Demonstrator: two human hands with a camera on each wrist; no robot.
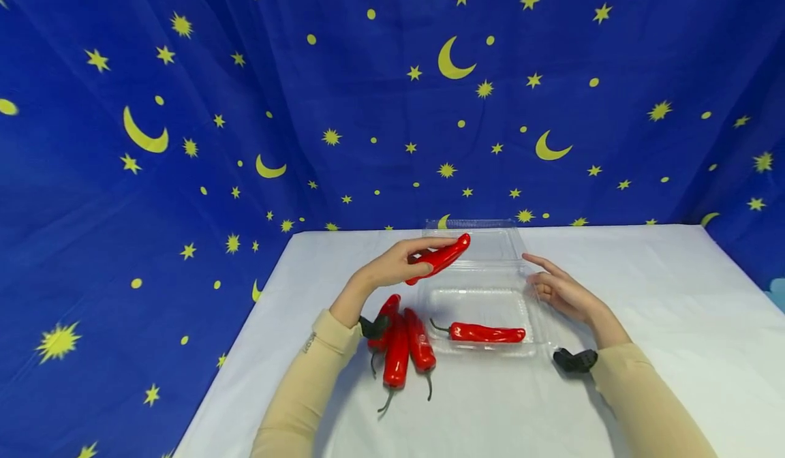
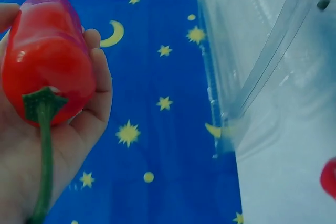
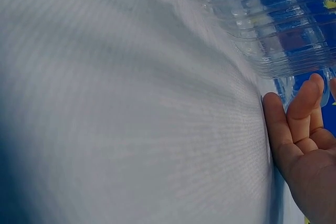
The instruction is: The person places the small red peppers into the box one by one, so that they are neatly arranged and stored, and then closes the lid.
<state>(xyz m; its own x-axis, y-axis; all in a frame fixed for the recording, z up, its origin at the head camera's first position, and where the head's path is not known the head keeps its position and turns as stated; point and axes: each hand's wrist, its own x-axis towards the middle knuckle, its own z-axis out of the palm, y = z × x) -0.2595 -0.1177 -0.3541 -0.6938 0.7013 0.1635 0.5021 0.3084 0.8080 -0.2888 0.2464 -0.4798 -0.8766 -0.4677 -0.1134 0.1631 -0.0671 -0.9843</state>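
Three spare peppers [image 1: 401, 349] lie nearest on the counter [image 1: 644, 294], left hand [image 1: 392, 265] fingers curled round a red pepper [image 1: 440, 257] above the clear clamshell box [image 1: 484, 308]; I'd lower it beside the pepper inside [image 1: 487, 333] while the open right hand [image 1: 561, 291] steadies the rim.

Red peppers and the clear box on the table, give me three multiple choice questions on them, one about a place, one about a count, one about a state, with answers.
1. Where does the pepper inside the clear container lie?
A. near its front edge
B. on its lid
C. standing upright

2. How many peppers lie on the white table left of the container?
A. one
B. three
C. six

3. How is the left hand?
A. flat on the table
B. empty
C. gripping a red pepper

Answers: 1 A, the boxed pepper lies flat by the front wall. 2 B, the pile shows three. 3 C, fingers curl round it; the right hand rests by the container.
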